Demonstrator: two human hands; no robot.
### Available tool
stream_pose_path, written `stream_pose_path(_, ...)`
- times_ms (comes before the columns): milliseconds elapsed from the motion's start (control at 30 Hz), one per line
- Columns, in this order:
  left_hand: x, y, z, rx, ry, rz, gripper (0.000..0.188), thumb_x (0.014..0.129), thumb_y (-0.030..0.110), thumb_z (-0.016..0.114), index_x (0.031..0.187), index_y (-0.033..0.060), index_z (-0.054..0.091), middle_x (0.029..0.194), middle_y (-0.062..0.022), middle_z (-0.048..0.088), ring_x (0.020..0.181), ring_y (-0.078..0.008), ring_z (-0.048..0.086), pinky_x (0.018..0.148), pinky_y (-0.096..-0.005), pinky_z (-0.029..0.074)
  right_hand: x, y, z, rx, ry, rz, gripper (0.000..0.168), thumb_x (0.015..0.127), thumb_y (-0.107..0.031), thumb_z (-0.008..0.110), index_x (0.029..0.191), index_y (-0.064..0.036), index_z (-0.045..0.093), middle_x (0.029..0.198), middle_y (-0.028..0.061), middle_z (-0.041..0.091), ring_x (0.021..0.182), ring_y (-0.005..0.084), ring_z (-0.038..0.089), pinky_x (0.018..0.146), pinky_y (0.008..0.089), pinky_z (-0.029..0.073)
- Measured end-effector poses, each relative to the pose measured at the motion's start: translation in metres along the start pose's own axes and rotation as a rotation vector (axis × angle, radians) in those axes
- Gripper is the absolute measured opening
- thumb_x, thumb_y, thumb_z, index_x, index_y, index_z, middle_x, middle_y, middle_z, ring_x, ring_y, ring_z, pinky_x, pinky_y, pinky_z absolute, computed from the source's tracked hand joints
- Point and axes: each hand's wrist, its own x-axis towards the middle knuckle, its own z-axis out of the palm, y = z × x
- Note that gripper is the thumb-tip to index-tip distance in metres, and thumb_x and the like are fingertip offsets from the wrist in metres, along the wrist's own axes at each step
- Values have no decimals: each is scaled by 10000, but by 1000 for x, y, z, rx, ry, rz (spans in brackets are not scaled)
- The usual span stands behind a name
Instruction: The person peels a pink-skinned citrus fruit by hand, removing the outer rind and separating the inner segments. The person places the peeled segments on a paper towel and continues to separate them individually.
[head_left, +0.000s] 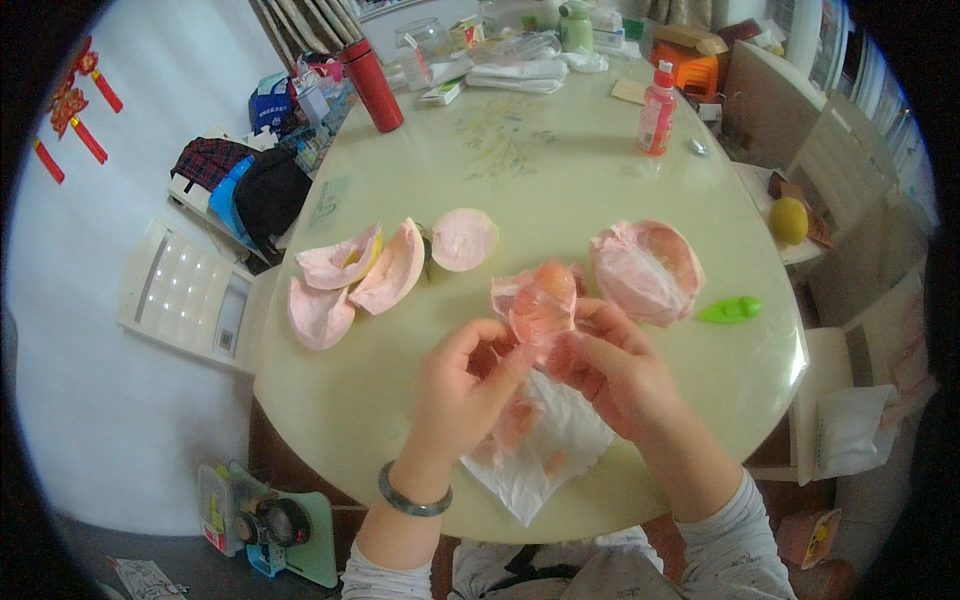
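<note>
Between my two hands is a pomelo segment (541, 307), its pink flesh partly bared and pale membrane hanging about it. My left hand (480, 375) pinches its lower left side, thumb in front. On the other side my right hand (619, 367) grips the membrane and the lower part of the segment. Below them lies a white tissue (559, 480) with bits of pink pulp (517, 424) on it. A large peeled pomelo portion (647, 271) rests just beyond my right hand. Pieces of thick pomelo rind (390, 270) and a round rind cap (465, 239) lie at the left.
A green peeling tool (730, 310) lies right of the pomelo portion. Farther off stand a pink bottle (657, 112) and a red thermos (373, 86). Papers and plastic bags (517, 71) crowd the table's far end. White chairs (195, 292) flank the table (360, 405).
</note>
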Motion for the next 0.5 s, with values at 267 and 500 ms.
stream_pose_path(267,1,1,-5,-149,-19,-38,115,825,104,593,848,-6,567,741,7,573,643,-31,500,563,-178,414,-1,-7,1,77,-74,156,223,888,-139,453,1075,-20,473,1029,112,575,889,198,605,783,330,500)
stream_pose_path(500,2,2,-13,-309,-62,-152,126,840,125,579,863,2,569,736,10,565,639,-30,490,561,-172,406,-2,-7,5,156,-194,210,307,886,-148,458,1150,10,450,1090,137,556,971,231,581,825,352,503)
